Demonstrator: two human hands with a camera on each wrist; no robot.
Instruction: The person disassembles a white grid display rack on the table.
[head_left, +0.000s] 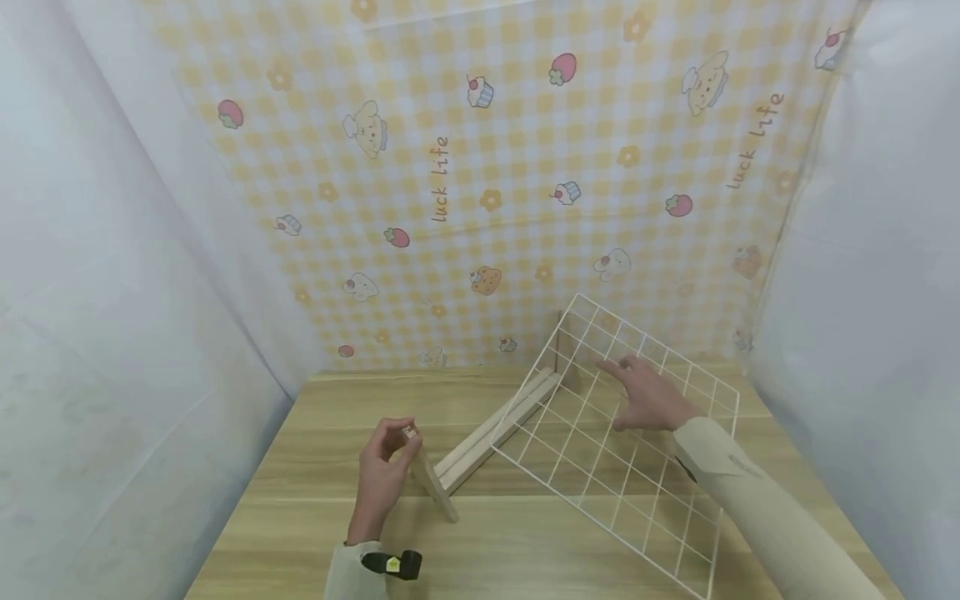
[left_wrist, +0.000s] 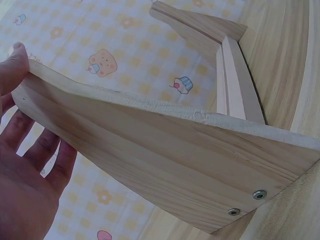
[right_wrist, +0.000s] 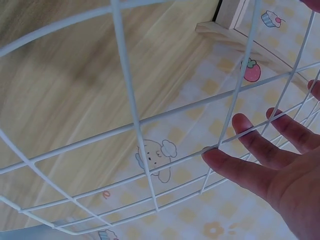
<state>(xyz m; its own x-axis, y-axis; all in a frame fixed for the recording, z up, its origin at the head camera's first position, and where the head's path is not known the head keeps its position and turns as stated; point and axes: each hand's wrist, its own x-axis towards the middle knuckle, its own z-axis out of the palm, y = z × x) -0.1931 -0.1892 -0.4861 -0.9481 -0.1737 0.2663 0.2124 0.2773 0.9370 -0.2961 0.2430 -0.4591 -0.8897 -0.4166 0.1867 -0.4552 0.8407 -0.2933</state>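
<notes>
My left hand (head_left: pixel 381 471) holds the upper end of an upright wooden side panel (left_wrist: pixel 150 145), thumb on one edge and fingers round the other. Two silver screws (left_wrist: pixel 259 194) sit near the panel's lower end. Pale wooden rails (head_left: pixel 498 429) run from it to a second side panel (left_wrist: pixel 200 25), together forming a stand on the table. My right hand (head_left: pixel 648 396) is spread at a white wire grid (head_left: pixel 581 508), which slants across the stand's far end in the head view. In the right wrist view its fingers overlap the wires, with one tip right at a crossing.
The wooden tabletop (head_left: pixel 300 508) backs onto a yellow checked cloth (head_left: pixel 517 233) printed with cartoon figures. White curtains hang on the left (head_left: pixel 112 292) and right (head_left: pixel 870 292). The grid reaches toward the near right of the table.
</notes>
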